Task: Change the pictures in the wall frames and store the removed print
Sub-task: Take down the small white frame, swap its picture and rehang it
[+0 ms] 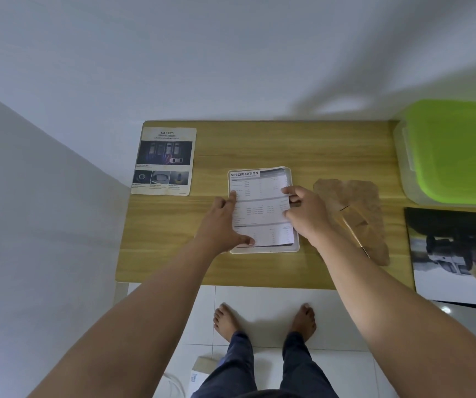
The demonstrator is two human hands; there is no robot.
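Observation:
A white picture frame lies flat in the middle of the wooden table. On it rests a "SPECIFICATION" print, slightly skewed to the frame. My left hand presses on the print's left edge, thumb near its lower corner. My right hand pinches the print's right edge. A brown backing board with its stand lies just right of the frame. A "SAFETY" print lies at the table's back left corner.
A clear bin with a green lid stands at the back right. A large car photo print lies at the right edge. White walls close off the back and left. My bare feet stand on white tiles by the table's front edge.

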